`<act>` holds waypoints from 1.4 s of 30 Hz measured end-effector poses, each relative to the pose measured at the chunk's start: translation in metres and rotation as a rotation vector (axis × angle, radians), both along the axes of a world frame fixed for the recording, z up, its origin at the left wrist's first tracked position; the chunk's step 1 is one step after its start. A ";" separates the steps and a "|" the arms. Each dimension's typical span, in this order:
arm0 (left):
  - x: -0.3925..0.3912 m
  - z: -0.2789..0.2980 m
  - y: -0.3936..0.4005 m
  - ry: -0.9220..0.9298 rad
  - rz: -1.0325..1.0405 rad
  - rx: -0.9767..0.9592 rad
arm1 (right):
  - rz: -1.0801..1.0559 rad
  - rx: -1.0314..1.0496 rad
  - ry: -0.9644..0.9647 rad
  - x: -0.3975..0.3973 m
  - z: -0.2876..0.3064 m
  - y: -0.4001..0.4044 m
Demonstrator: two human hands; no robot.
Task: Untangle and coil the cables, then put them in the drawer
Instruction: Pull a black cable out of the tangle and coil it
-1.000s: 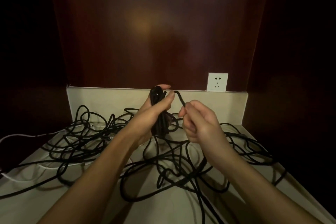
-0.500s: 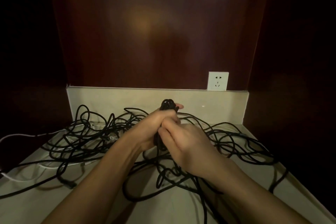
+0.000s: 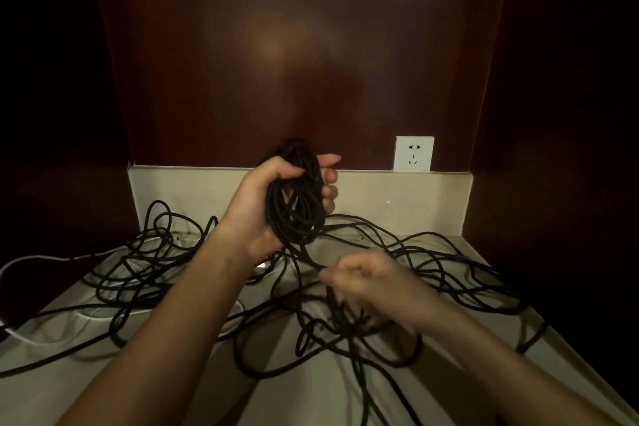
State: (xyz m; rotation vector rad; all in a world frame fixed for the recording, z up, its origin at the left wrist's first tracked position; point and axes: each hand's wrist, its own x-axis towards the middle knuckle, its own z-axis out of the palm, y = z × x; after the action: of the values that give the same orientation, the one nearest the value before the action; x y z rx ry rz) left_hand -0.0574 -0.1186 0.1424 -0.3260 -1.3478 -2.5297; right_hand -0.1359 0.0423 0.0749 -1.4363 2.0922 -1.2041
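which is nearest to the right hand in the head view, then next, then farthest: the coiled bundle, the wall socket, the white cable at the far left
From the right hand:
1. Coiled bundle, up and to its left, gripped in the left hand.
2. Wall socket, above it on the back wall, slightly right.
3. White cable, far across at the table's left edge.

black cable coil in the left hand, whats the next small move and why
Probably bring the right hand up and lay another loop onto the black cable coil that the left hand holds. The right hand, blurred, seems to pinch the strand trailing from the coil's bottom, and much loose black cable lies tangled on the beige tabletop.
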 end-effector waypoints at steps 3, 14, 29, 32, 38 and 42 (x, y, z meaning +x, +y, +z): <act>0.004 0.003 0.002 -0.081 -0.081 -0.241 | 0.131 0.101 0.107 -0.029 0.023 0.000; 0.004 0.011 0.023 -0.195 0.435 -1.245 | -0.074 0.525 0.756 -0.060 0.091 -0.016; 0.004 -0.018 0.032 -0.190 0.703 -1.534 | -0.079 0.095 0.105 -0.051 0.099 -0.004; -0.001 -0.024 0.028 -0.150 0.724 -1.626 | -0.143 0.063 0.093 -0.041 0.105 -0.003; -0.011 -0.022 0.015 -0.133 1.047 -1.587 | -0.183 -0.293 -0.370 -0.010 0.086 -0.012; -0.019 -0.013 -0.009 -0.240 1.058 -1.340 | -0.089 -0.200 -0.458 0.000 0.049 -0.010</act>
State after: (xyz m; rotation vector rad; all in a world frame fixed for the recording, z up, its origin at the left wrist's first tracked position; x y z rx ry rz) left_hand -0.0760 -0.1276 0.1296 0.4080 -2.2558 -0.6270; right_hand -0.1358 0.0326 0.1236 -1.0207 1.7725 -1.6357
